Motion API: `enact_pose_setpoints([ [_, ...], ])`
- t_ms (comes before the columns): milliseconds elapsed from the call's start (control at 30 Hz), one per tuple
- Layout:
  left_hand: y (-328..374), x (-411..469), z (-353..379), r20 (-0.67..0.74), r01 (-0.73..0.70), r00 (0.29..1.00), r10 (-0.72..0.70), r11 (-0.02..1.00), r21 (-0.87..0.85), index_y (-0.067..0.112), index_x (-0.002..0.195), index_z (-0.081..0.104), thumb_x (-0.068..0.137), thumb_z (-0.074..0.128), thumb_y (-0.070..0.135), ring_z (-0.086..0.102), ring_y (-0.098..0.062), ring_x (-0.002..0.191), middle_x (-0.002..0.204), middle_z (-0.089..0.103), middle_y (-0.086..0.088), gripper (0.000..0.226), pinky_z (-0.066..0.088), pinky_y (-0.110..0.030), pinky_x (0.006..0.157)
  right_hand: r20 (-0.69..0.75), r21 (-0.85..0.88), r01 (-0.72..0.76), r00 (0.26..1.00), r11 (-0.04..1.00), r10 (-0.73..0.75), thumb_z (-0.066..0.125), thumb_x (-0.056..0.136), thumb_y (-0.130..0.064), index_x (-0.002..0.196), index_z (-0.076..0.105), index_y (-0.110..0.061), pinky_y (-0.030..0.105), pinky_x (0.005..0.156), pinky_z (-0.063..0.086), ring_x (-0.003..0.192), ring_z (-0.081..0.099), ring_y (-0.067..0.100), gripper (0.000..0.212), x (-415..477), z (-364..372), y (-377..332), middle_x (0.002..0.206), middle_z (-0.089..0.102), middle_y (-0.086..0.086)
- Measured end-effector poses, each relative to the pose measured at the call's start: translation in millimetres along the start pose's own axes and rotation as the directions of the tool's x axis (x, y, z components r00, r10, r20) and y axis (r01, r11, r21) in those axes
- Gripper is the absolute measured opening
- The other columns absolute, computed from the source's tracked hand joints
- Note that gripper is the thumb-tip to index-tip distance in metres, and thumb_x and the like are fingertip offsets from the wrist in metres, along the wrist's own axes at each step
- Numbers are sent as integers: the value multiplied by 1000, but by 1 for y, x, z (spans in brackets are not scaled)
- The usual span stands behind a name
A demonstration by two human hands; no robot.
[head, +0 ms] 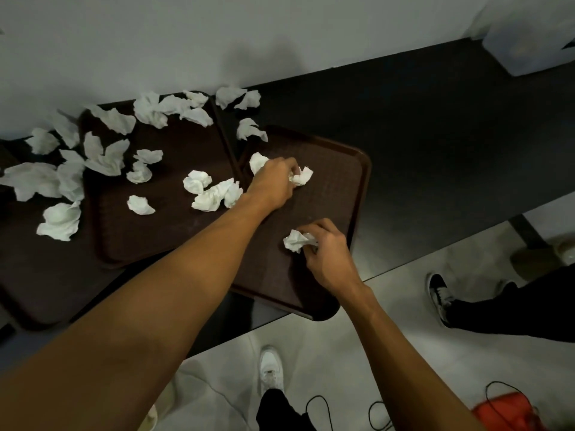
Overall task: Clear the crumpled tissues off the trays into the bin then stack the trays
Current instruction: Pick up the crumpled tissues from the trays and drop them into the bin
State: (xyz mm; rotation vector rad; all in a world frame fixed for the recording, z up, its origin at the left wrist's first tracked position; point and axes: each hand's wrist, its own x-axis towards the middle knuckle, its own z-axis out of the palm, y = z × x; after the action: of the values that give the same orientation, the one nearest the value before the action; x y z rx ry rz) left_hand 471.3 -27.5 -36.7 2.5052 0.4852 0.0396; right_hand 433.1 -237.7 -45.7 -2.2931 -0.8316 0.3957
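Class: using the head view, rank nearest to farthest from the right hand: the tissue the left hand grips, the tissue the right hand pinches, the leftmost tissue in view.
1. Pinched tissue, in the right hand.
2. Gripped tissue, at the left hand.
3. Leftmost tissue, far left edge.

— What stands behind?
— A plain pale wall [280,32]; against it a long matte black table [435,135].
— And below?
— Light grey floor [404,321], dimly lit; black cables [320,405] lie near an orange object [510,412].

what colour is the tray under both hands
A dark brown plastic tray with a fine textured surface; best in the head view.
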Motion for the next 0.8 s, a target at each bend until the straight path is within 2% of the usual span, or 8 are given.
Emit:
enact_pose_setpoints([
  [200, -2, -33, -21, -142, 37, 988, -68, 977, -212, 19, 106, 68, 90, 71, 17, 64, -15, 97, 107, 69, -1, 17, 55, -33, 86, -97, 39, -43, 994, 998, 46, 72, 86, 3, 121, 72, -11, -6, 93, 31, 103, 54, 2, 37, 5, 3, -9, 124, 60, -1],
  [400, -18, -92, -60, -222, 31, 967, -122, 926, -377, 19, 110, 71, 90, 74, 18, 64, 0, 88, 100, 68, 11, 19, 48, -7, 78, -144, 87, -56, 987, 995, 68, 75, 88, -2, 122, 72, -9, -8, 83, 31, 99, 56, 6, 35, 8, 9, -33, 117, 64, 1],
  [500, -31, -126, -77, -275, 42, 945, -176, 900, -434, 23, 108, 72, 89, 76, 22, 66, 0, 88, 99, 71, 10, 20, 47, -4, 74, -147, 132, -63, 986, 989, 83, 74, 89, -8, 123, 72, -12, 1, 85, 41, 100, 60, 8, 35, 5, 14, -50, 116, 63, -3],
  [567, -42, -150, -87, -310, 59, 924, -223, 885, -461, 25, 106, 73, 87, 79, 25, 66, 0, 88, 98, 71, 11, 20, 48, -6, 73, -159, 150, -35, 986, 988, 59, 74, 88, -9, 122, 72, -14, 18, 89, 51, 98, 61, 8, 34, 0, 19, -64, 113, 62, -6],
  [633, -54, -175, -96, -327, 74, 906, -269, 862, -502, 25, 105, 73, 85, 81, 25, 68, 0, 89, 99, 72, 13, 21, 52, -11, 77, -163, 176, -7, 986, 984, 36, 74, 88, -10, 121, 73, -15, 28, 92, 55, 98, 62, 8, 34, -7, 25, -79, 111, 62, -7],
  [800, -84, -239, -116, -366, 109, 858, -360, 825, -554, 28, 105, 73, 83, 83, 34, 68, -1, 93, 101, 72, 15, 25, 56, -17, 81, -115, 214, 32, 993, 976, -7, 73, 88, -14, 120, 73, -18, 33, 95, 55, 101, 64, 8, 32, -27, 49, -121, 113, 65, -5],
])
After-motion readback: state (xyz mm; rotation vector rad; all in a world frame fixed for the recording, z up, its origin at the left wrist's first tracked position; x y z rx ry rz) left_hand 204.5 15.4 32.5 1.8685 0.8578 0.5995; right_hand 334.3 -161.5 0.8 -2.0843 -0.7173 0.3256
